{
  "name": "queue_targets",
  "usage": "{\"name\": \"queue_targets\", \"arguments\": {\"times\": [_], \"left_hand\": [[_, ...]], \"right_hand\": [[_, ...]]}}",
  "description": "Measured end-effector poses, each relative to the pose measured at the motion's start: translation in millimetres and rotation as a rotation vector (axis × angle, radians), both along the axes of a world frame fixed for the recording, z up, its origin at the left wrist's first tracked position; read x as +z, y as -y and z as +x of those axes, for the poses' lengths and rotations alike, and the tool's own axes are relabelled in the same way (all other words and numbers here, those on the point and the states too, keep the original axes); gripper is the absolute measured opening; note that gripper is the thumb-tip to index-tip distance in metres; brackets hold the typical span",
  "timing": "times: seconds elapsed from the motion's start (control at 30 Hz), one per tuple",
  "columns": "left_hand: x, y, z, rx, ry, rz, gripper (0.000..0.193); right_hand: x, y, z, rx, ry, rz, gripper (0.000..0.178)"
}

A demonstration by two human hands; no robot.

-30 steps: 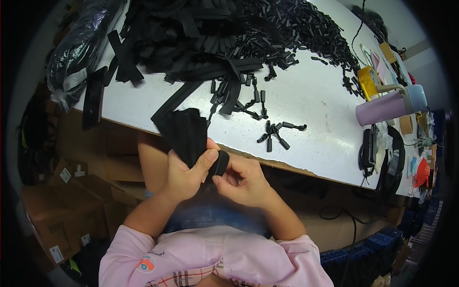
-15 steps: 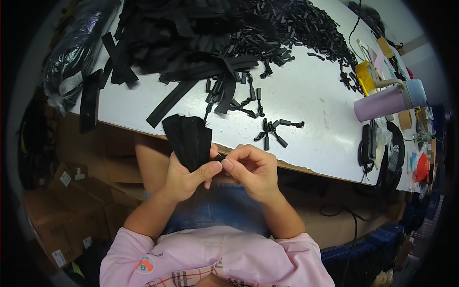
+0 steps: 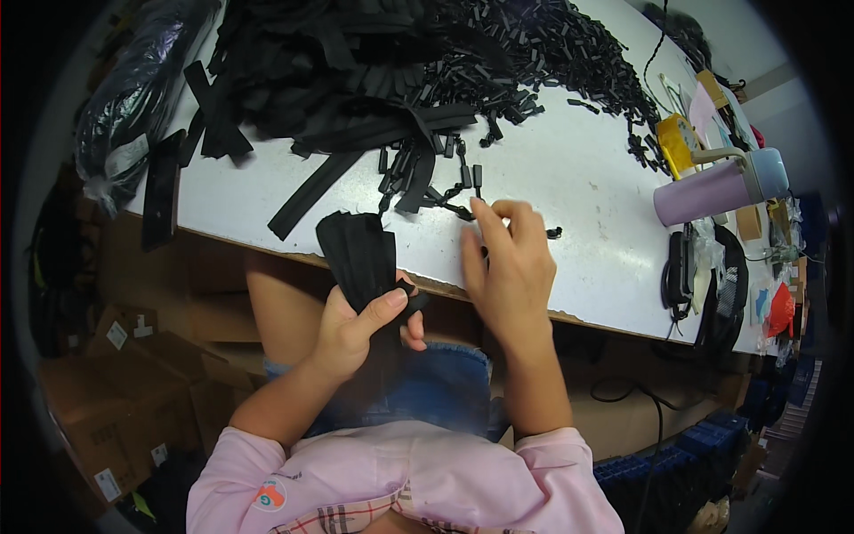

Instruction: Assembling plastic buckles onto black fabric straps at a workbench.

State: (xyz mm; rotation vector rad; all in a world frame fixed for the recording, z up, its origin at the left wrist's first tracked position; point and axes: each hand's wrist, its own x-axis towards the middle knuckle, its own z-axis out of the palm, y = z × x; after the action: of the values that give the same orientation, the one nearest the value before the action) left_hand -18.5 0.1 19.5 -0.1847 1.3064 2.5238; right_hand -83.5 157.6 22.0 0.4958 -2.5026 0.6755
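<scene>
Gripping flat matte strips [image 3: 358, 252], left hand [image 3: 360, 322] fronts the surface [image 3: 609, 280] at its near edge; right hand [image 3: 514, 267], fingers parted, overhangs oblong pieces [image 3: 555, 233].

The white counter [image 3: 614, 276] is bright with soft glare; cardboard boxes [image 3: 124, 400] below are dim. Fisheye distortion curves edges; black vignetting surrounds.

Light glints off a white table [image 3: 614, 276] with a chipped brown edge, cardboard boxes [image 3: 116, 405] at left, a pale wall [image 3: 756, 36] beyond.
</scene>
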Motion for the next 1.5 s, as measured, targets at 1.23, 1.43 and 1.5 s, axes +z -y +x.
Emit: {"name": "queue_targets", "arguments": {"times": [1.23, 1.43, 1.5], "left_hand": [[-9.4, -8.2, -2.3, 0.118, -0.26, -0.402, 0.007], [-11.1, -11.6, -1.5, 0.212, -0.289, -0.352, 0.009], [-12.8, -11.5, -1.7, 0.231, -0.33, -0.361, 0.009]], "right_hand": [[11.8, -4.7, 25.0, 0.532, 0.492, -0.642, 0.015], [5.7, 1.5, 32.0, 0.496, 0.472, -0.69, 0.016], [-2.0, 4.5, 33.3, 0.448, 0.522, -0.848, 0.014]]}}
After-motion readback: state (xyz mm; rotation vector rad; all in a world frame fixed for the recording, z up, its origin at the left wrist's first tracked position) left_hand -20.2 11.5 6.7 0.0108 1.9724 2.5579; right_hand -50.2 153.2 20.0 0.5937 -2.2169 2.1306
